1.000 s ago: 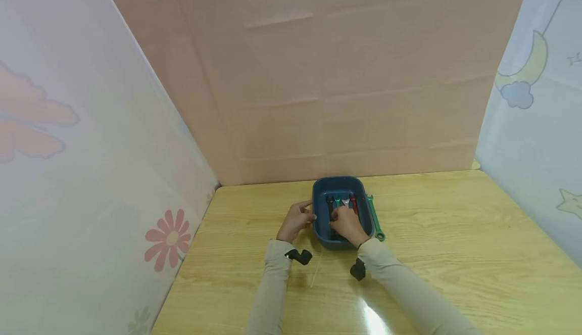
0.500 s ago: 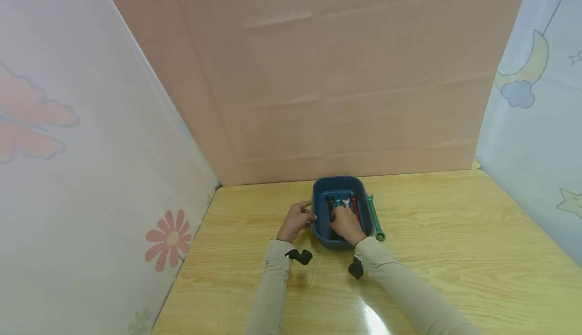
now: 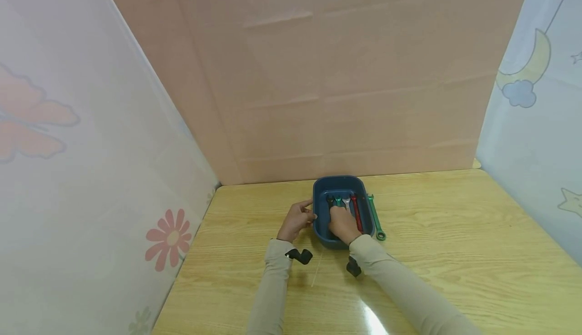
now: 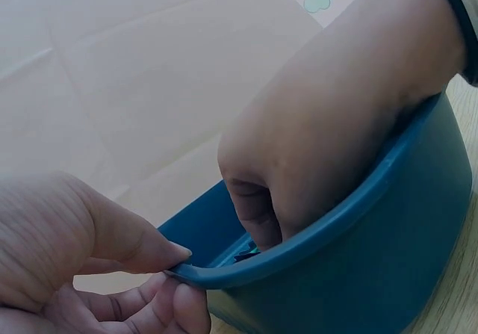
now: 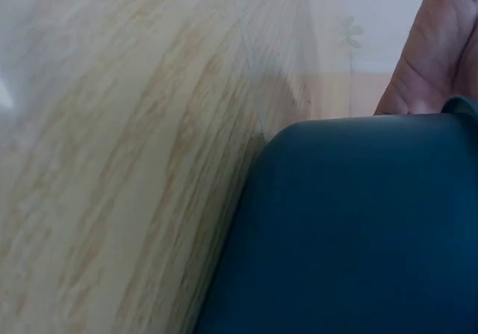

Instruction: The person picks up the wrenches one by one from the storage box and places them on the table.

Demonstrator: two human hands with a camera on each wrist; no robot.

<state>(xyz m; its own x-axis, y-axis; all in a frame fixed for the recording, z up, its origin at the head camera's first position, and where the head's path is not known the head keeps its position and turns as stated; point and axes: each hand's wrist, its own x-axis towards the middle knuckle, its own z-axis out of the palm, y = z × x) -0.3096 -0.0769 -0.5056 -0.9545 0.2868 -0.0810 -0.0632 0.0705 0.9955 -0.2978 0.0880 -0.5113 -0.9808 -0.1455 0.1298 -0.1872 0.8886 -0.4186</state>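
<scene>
A blue plastic bin (image 3: 335,244) stands on the table with several combination wrenches lying side by side in it. My left hand (image 3: 295,221) pinches the bin's left rim between thumb and fingers, as the left wrist view shows close up. Down inside the bin is my right hand (image 4: 306,140), fingers curled toward the bottom over the black wrench (image 3: 330,202) and the green wrench (image 3: 338,201). Its fingertips are hidden, so any hold is unclear. To the right of that hand lie a silver wrench (image 3: 347,203) and a red wrench (image 3: 356,212).
Outside the bin, along its right side, another green wrench (image 3: 376,218) lies on the wooden table (image 3: 454,224). A brown paper backdrop (image 3: 318,82) rises behind the table. Patterned sheets hang at the left and right.
My right hand has shifted a little to the left inside the bin, uncovering more of the red wrench. The left hand keeps its place on the rim.
</scene>
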